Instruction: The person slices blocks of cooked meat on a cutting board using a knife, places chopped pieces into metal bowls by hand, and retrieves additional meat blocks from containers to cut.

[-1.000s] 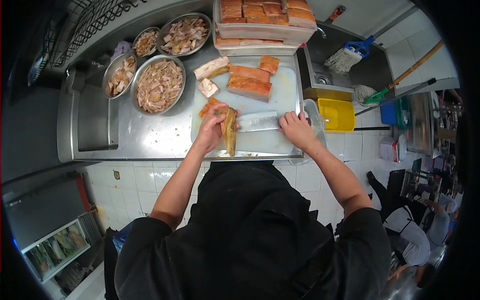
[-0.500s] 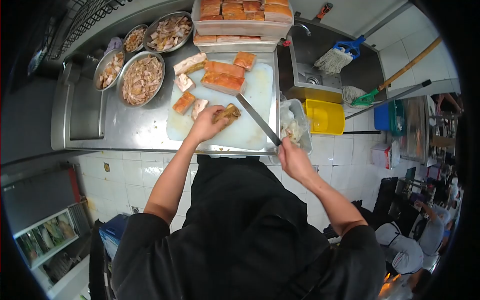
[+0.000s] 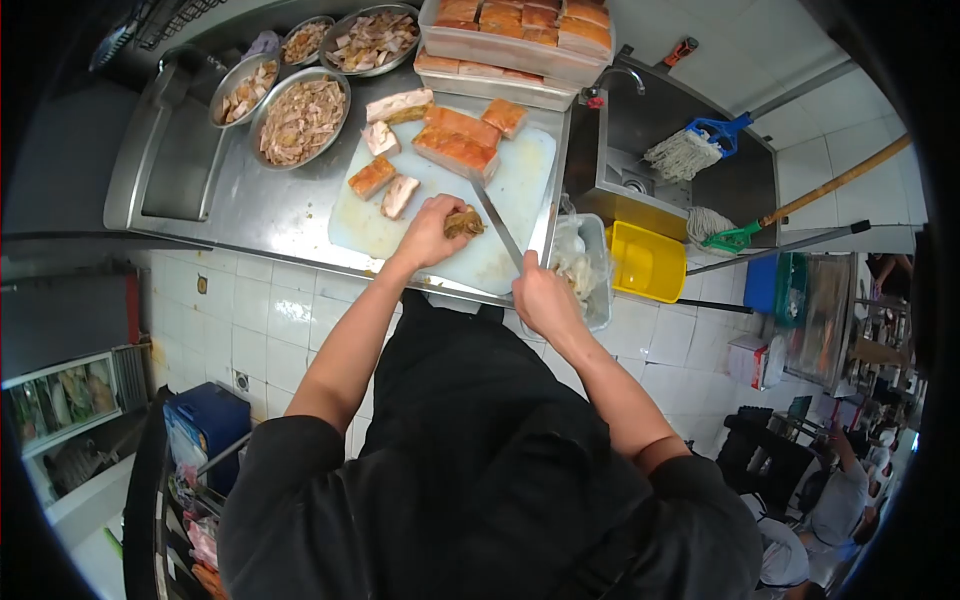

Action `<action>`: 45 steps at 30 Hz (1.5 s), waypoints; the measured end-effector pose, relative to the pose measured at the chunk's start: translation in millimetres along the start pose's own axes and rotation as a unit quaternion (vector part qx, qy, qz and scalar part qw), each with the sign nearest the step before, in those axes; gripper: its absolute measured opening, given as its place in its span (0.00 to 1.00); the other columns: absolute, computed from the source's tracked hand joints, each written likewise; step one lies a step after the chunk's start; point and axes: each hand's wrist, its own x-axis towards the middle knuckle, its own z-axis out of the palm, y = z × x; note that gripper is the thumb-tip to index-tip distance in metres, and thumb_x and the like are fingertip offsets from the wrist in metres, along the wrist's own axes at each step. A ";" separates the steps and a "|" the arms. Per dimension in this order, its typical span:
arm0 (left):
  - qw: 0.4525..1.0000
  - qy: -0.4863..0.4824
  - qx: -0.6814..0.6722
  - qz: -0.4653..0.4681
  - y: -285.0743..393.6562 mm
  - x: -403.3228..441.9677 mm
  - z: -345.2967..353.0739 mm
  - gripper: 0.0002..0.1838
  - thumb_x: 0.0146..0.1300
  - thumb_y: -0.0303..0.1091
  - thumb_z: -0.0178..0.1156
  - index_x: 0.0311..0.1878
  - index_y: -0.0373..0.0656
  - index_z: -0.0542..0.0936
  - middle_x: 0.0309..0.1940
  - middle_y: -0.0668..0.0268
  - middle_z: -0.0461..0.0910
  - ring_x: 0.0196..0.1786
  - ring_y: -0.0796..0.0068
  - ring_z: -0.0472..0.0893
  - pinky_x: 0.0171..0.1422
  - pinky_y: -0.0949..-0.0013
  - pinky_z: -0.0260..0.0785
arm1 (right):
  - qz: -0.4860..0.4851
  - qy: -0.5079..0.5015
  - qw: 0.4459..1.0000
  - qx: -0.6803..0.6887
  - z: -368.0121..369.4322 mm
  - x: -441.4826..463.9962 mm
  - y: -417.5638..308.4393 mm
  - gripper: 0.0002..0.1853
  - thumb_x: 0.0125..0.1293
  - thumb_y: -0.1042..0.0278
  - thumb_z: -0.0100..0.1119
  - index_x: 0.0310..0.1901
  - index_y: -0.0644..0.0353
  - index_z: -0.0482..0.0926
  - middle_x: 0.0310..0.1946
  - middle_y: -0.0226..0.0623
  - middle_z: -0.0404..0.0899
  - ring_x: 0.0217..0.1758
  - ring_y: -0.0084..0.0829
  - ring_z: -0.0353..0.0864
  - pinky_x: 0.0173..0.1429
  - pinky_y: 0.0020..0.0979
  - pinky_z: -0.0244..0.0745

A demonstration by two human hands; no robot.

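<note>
My left hand [image 3: 430, 235] is closed on a brown piece of meat [image 3: 464, 223], pressing it to the white cutting board [image 3: 530, 180]. My right hand [image 3: 548, 300] grips a long knife [image 3: 499, 223] by the handle. Its blade points away from me, just right of the brown piece, with a small gap between them. Beyond the tip lies a large slab of crisp-skinned roast pork [image 3: 458, 150]. Smaller pork chunks lie left of it, among them a browned block [image 3: 372, 178] and a pale one [image 3: 400, 196].
Metal bowls of chopped meat, one large bowl [image 3: 301, 122] among them, stand at the left. Stacked tubs of pork [image 3: 515, 55] are behind the board. At the right are a clear bin [image 3: 600, 290], a yellow bucket [image 3: 640, 262], a sink [image 3: 635, 150] and mops. People are at far right.
My right hand has brought the knife leftward, closer to the brown meat and to my left hand. My left hand still holds that piece. The whole view has shifted and turned slightly.
</note>
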 end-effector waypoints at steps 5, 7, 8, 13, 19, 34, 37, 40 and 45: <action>0.989 0.077 0.115 0.044 4.4 -9.8 3.1 0.24 0.51 0.32 0.73 0.52 0.43 0.78 0.52 0.59 0.80 0.59 0.53 0.77 0.64 0.56 0.69 | 0.006 -0.014 1.000 -0.009 -2.4 1.5 -3.1 0.11 0.68 0.72 0.52 0.46 0.71 0.67 0.26 0.61 0.82 0.32 0.63 0.84 0.39 0.57 0.79; 0.991 0.077 0.090 0.061 -3.0 -10.5 7.1 0.23 0.51 0.32 0.72 0.51 0.42 0.78 0.52 0.59 0.80 0.59 0.53 0.76 0.64 0.56 0.69 | 0.011 -0.017 1.000 -0.011 -3.6 -3.7 -7.2 0.12 0.68 0.72 0.52 0.46 0.71 0.67 0.26 0.60 0.82 0.32 0.63 0.84 0.39 0.57 0.79; 0.992 0.078 0.066 0.079 -4.8 -10.1 6.6 0.22 0.51 0.32 0.72 0.50 0.42 0.78 0.51 0.59 0.80 0.59 0.53 0.76 0.63 0.55 0.69 | 0.009 -0.021 1.000 0.003 -2.4 -6.6 -10.4 0.12 0.68 0.72 0.52 0.47 0.71 0.66 0.26 0.60 0.82 0.32 0.63 0.84 0.39 0.57 0.79; 0.992 0.068 0.050 0.096 -9.1 -10.2 4.9 0.20 0.52 0.32 0.71 0.48 0.41 0.77 0.48 0.59 0.78 0.56 0.51 0.76 0.61 0.54 0.68 | 0.010 -0.043 0.999 0.007 10.3 -7.7 -28.3 0.11 0.67 0.74 0.52 0.46 0.70 0.66 0.29 0.59 0.83 0.35 0.62 0.85 0.40 0.58 0.80; 0.990 0.054 0.057 0.118 -10.4 -9.2 -1.1 0.19 0.52 0.32 0.71 0.47 0.40 0.77 0.47 0.58 0.77 0.54 0.50 0.75 0.60 0.54 0.68 | 0.067 -0.087 0.994 -0.018 2.5 -5.3 -54.3 0.09 0.66 0.77 0.49 0.45 0.69 0.66 0.31 0.60 0.83 0.37 0.63 0.86 0.44 0.57 0.80; 0.993 -0.025 0.000 0.113 -19.5 1.0 -17.4 0.20 0.54 0.33 0.73 0.48 0.38 0.78 0.48 0.56 0.78 0.55 0.51 0.75 0.61 0.55 0.71 | 0.217 -0.169 0.958 -0.082 -12.8 22.4 -106.2 0.08 0.69 0.76 0.45 0.48 0.66 0.67 0.34 0.61 0.85 0.42 0.61 0.87 0.48 0.56 0.80; 0.993 -0.033 -0.001 0.116 -18.6 -0.7 -19.5 0.20 0.54 0.33 0.73 0.47 0.37 0.79 0.47 0.56 0.78 0.55 0.50 0.76 0.61 0.55 0.72 | 0.188 -0.145 0.968 -0.079 3.2 31.1 -93.5 0.08 0.69 0.76 0.45 0.48 0.66 0.67 0.34 0.60 0.85 0.42 0.61 0.87 0.48 0.56 0.79; 0.994 -0.022 0.001 0.107 -16.8 -1.8 -14.5 0.20 0.54 0.33 0.74 0.47 0.37 0.79 0.47 0.56 0.79 0.54 0.50 0.76 0.60 0.55 0.72 | 0.182 -0.152 0.969 -0.066 3.4 29.4 -89.8 0.08 0.70 0.76 0.44 0.48 0.66 0.66 0.33 0.60 0.85 0.42 0.61 0.86 0.48 0.57 0.79; 0.993 -0.006 -0.004 0.117 -16.3 -2.4 -11.7 0.19 0.54 0.33 0.74 0.46 0.38 0.79 0.48 0.56 0.79 0.55 0.50 0.76 0.61 0.54 0.72 | 0.149 -0.088 0.984 -0.045 40.0 26.1 -64.9 0.08 0.70 0.75 0.43 0.49 0.66 0.65 0.33 0.61 0.84 0.42 0.60 0.86 0.48 0.58 0.79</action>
